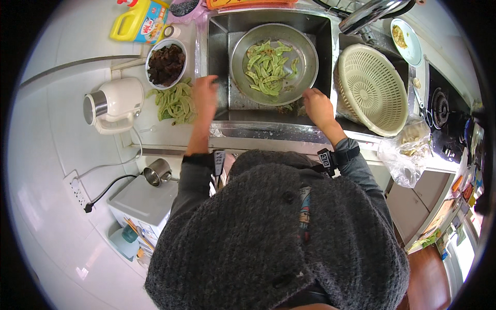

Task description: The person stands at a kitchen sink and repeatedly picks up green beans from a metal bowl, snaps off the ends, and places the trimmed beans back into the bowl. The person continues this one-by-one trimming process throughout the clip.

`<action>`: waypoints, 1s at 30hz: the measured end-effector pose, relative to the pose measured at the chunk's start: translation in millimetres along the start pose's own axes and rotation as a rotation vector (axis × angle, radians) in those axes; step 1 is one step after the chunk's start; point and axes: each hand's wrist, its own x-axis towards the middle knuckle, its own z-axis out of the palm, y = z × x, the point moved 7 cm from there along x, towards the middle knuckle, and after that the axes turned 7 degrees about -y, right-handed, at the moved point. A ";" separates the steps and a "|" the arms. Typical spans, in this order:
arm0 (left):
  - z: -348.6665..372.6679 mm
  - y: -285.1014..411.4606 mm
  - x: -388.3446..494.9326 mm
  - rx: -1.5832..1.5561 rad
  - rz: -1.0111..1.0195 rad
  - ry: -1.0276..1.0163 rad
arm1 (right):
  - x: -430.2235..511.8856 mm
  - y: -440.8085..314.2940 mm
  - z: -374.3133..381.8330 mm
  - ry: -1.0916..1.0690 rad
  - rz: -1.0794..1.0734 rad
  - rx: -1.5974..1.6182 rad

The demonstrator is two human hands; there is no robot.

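Observation:
A round metal pan (pixel 274 101) stands in the left sink basin (pixel 271 116) and holds green flat bean pods (pixel 267 69). My left hand (pixel 205 95), slightly blurred, is over the basin's left rim, beside a pile of more bean pods (pixel 176 102) on the counter. What its fingers do, and whether they hold anything, is unclear. My right hand (pixel 317 104) is at the pan's lower right edge with its fingers bent inward; their tips are partly hidden. Small plant scraps (pixel 286 107) lie on the basin floor below the pan.
A beige plastic colander (pixel 372 89) tilts over the right basin, under the faucet (pixel 368 19). Left are a bowl of dark wood-ear-like fungus (pixel 166 65), a detergent bottle (pixel 141 21) and a white appliance (pixel 116 104). Right are a plate (pixel 414 50), scissors (pixel 422 104) and a plastic bag (pixel 407 155).

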 end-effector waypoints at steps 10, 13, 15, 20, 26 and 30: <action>212.9 47.9 7.2 0.334 0.254 -0.723 | 7.6 -4.4 -18.0 0.016 -0.034 0.141; 189.4 62.1 15.0 0.260 0.319 -0.793 | 9.5 -3.4 -10.8 -0.038 -0.024 0.223; 166.3 80.7 26.5 0.072 0.291 -0.800 | 15.6 -3.4 -7.8 -0.072 0.001 0.275; 97.9 139.1 31.8 -0.397 0.140 -0.591 | 26.9 -25.4 -8.3 -0.106 0.010 0.419; 51.5 191.1 30.7 -0.185 0.348 -0.445 | 21.2 -54.3 -35.0 -0.061 -0.170 0.316; 33.0 219.2 23.5 -0.102 0.494 -0.294 | 12.1 -64.2 -48.5 -0.035 -0.233 0.229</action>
